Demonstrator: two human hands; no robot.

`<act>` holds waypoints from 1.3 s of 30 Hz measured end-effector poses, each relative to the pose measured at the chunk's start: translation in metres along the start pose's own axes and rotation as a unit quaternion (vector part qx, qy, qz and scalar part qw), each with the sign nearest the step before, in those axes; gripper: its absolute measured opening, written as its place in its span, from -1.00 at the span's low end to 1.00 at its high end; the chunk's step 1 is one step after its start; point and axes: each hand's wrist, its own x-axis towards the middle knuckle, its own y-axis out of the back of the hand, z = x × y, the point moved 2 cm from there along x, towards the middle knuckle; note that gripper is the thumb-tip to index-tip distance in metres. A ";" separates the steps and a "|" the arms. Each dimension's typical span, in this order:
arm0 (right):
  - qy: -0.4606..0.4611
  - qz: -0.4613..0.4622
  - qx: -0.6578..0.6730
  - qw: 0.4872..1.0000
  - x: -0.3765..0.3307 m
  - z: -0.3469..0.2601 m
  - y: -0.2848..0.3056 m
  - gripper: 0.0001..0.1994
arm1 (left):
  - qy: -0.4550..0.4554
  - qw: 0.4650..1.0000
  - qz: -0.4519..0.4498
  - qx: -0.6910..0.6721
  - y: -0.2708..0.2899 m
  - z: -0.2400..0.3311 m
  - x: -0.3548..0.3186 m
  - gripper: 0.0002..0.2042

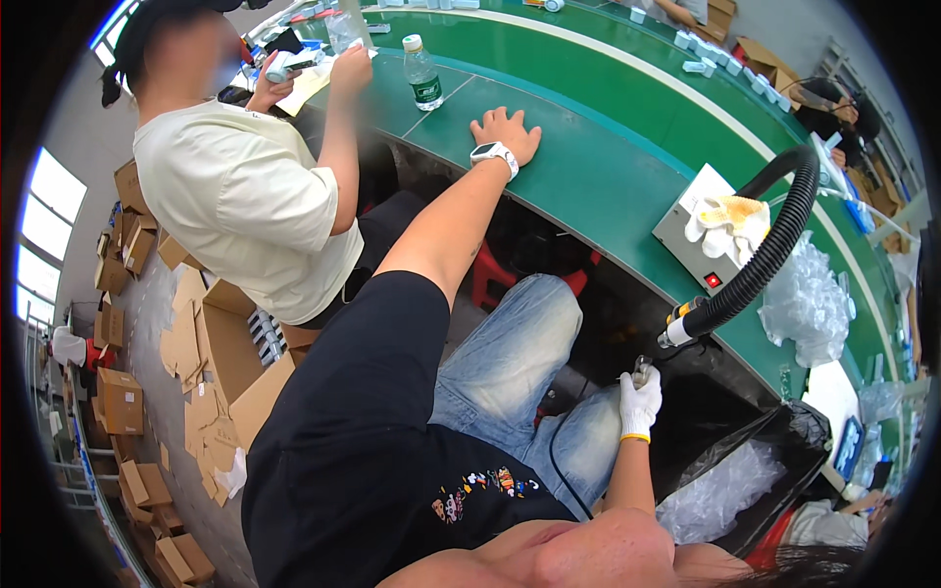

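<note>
Left hand (506,131) lies flat, fingers spread, empty on green worktop (588,176). Gloved right hand (639,397) pinches small metal fitting (642,370) below black corrugated hose (774,245); probably light, rigid, best gripped by its body.

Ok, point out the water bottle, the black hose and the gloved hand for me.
water bottle (423,76), head view, on its label near the middle.
black hose (774,245), head view, on the ribbed middle of its curve.
right hand (639,402), head view, on the back of the white glove.
</note>
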 end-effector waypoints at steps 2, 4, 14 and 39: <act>-0.004 -0.008 -0.033 0.999 0.000 0.009 -0.003 -0.57 | 0.008 1.000 0.013 -0.013 0.001 -0.002 0.000 -0.26; -0.005 -0.012 -0.049 0.999 0.000 0.018 0.000 -0.57 | 0.009 0.999 0.019 -0.026 0.002 0.000 0.000 -0.25; -0.051 0.026 -0.048 0.997 -0.013 0.052 0.029 -0.56 | 0.003 1.000 0.012 -0.004 -0.001 -0.006 0.000 -0.17; 0.025 -0.033 -0.101 0.994 -0.004 -0.008 -0.008 -0.64 | 0.005 0.998 0.034 -0.057 -0.001 -0.003 -0.001 -0.25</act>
